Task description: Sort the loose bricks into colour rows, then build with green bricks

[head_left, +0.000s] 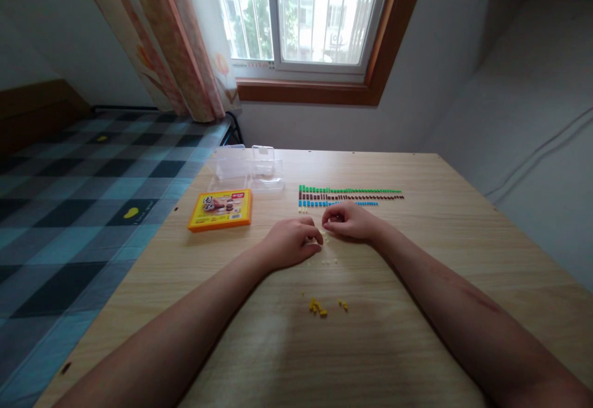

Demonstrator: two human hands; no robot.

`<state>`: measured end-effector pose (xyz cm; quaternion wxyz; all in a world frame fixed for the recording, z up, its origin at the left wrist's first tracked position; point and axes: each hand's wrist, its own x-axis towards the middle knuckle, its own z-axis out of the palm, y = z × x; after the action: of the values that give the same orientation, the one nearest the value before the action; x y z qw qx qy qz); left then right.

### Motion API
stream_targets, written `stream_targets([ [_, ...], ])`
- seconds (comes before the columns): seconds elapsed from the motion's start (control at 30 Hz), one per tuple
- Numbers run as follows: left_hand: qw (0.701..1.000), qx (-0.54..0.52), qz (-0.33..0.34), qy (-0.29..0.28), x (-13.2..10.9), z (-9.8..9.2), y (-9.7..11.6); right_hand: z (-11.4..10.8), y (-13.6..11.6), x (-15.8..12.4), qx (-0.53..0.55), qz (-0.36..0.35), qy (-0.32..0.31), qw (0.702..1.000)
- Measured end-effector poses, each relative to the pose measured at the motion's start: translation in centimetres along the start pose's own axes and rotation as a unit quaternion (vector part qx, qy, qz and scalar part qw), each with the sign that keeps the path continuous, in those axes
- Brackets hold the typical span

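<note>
My left hand [293, 241] rests on the table with its fingers curled and the thumb and index tips close together. Loose cream pieces [327, 238] lie beside those fingertips. To its right, my right hand [349, 220] is closed, fingertips pinched just below the rows; whatever it may hold is too small to make out. Beyond the hands run a green row [349, 191], a dark brown row [347, 197] and a blue row [319, 204] of small blocks, taller at the left end. A short line of cream pieces [302, 210] begins under the blue row's left end.
Several yellow pieces [317, 307] are scattered nearer to me on the wooden table [393, 346]. An orange-yellow box [220, 209] lies at the left, with clear plastic containers [245, 170] behind it. A bed with a checked sheet [106, 223] adjoins the table's left side.
</note>
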<state>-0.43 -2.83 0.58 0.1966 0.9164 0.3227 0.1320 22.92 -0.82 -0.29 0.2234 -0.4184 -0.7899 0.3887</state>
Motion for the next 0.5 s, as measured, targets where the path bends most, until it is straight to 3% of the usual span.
stream_targets([
  [0.23,0.999,-0.044,-0.006,-0.010,0.0,-0.8,0.1,-0.1,0.3,-0.1,0.022,0.022,-0.023,0.999],
  [0.5,0.980,-0.161,-0.044,0.108,0.1,-0.8,-1.2,-0.4,-0.3,-0.3,-0.063,0.001,-0.009,0.998],
])
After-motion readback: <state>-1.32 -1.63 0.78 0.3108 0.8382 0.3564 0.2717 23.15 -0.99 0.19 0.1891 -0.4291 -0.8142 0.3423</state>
